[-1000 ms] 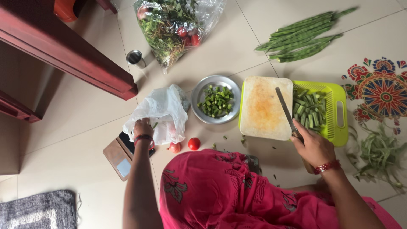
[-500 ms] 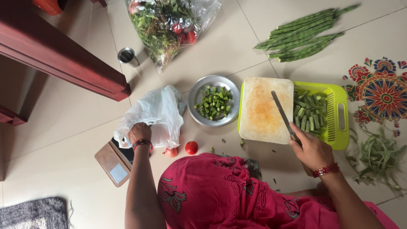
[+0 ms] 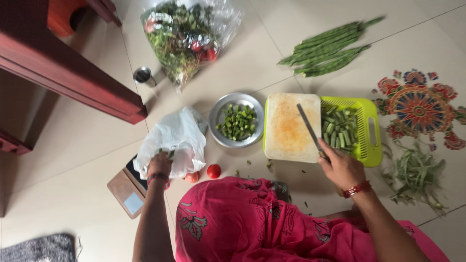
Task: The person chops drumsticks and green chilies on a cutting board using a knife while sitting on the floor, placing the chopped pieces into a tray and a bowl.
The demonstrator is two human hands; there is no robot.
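My left hand (image 3: 159,165) rests at the near edge of a white plastic bag (image 3: 174,138) and pinches a small green vegetable piece at the bag's mouth. My right hand (image 3: 341,167) grips a knife (image 3: 308,130) by its handle, the blade lying across the pale cutting board (image 3: 290,127). Beside the board, a lime-green strainer tray (image 3: 369,131) holds cut green pieces. A steel plate (image 3: 218,111) with chopped green pieces sits left of the board. Two tomatoes (image 3: 213,171) lie on the floor near the bag.
Long green beans (image 3: 326,48) lie on the tiles at the back right, green trimmings (image 3: 416,171) at the right. A clear bag of greens and tomatoes (image 3: 187,34), a steel cup (image 3: 143,76), a dark wooden furniture edge (image 3: 73,73), and a phone in a wallet case (image 3: 130,187) surround me.
My left hand drew back from the bag's side to its mouth and now holds a green piece. The right hand and knife stayed on the board; the view shifted slightly.
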